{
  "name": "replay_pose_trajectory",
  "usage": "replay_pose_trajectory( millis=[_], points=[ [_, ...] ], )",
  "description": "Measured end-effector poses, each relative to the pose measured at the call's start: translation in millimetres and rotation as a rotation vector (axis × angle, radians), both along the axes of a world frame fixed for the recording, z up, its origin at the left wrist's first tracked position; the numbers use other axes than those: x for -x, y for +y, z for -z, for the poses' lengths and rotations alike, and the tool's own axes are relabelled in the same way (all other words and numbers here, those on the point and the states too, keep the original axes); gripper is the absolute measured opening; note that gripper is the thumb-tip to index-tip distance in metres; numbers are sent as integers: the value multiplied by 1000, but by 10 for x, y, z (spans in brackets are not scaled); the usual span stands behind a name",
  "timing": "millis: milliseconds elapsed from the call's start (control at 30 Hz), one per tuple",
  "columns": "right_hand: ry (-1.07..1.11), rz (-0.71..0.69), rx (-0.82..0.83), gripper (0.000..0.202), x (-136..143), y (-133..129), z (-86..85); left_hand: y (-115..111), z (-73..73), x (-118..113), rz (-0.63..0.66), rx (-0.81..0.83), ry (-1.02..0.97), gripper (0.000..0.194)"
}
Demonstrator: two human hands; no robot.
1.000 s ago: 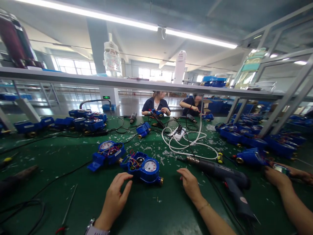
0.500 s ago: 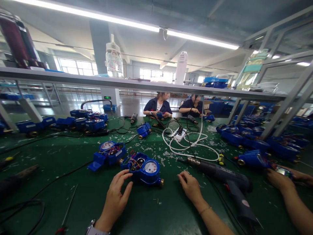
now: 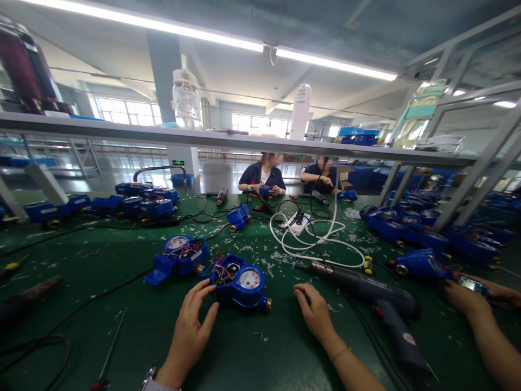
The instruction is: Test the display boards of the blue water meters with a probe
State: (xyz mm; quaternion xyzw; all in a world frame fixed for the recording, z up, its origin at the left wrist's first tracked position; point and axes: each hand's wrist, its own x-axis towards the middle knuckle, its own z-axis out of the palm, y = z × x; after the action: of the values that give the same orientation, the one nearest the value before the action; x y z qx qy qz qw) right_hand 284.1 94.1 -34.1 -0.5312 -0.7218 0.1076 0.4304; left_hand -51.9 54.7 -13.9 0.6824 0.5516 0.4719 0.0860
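Observation:
In front of me on the green table lies a blue water meter (image 3: 251, 296) with a white dial, a brass fitting and an uncovered wiring compartment. My left hand (image 3: 191, 326) is at its left side, fingers spread, the fingertips at or touching the blue housing. To the right of the meter, my right hand (image 3: 315, 312) rests above the table, fingers loosely bent and nothing visible in them. Behind the left hand sits a second blue meter (image 3: 191, 255) with its lid hanging off to the left. A couple of small brass pins (image 3: 259, 333) lie between the hands.
A heat gun (image 3: 382, 304) lies at right, its nozzle beside a coiled white cable (image 3: 325, 260) and a power strip (image 3: 299, 223). A screwdriver (image 3: 114, 347) is at lower left. Another person's hands (image 3: 468, 298) work at far right. Two people sit opposite, under a shelf (image 3: 244, 142).
My left hand has shifted very slightly left, and my right fingers have lifted a little. The meter stays in place. A co-worker opposite has moved an arm.

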Motion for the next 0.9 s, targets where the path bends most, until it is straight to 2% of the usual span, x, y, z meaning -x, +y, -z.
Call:
replay_pose_trajectory(
  millis=[267,400,533,700,800,900],
  points=[
    [23,-114,117,51,444,-44,-84,25,17,-2,-4,31,-26,39],
    [34,-166,178,45,626,-53,-122,37,11,-9,-13,44,-48,43],
    [31,-214,200,34,710,-75,-125,55,27,-12,-20,59,-64,46],
    [13,-217,199,42,741,-65,-102,59,47,-16,-13,91,-93,51],
    [-9,-229,171,46,752,-80,-114,68,60,-18,-23,176,-194,56],
    [-33,-253,131,46,781,-150,-144,112,111,-7,11,314,-405,63]
  ],
)
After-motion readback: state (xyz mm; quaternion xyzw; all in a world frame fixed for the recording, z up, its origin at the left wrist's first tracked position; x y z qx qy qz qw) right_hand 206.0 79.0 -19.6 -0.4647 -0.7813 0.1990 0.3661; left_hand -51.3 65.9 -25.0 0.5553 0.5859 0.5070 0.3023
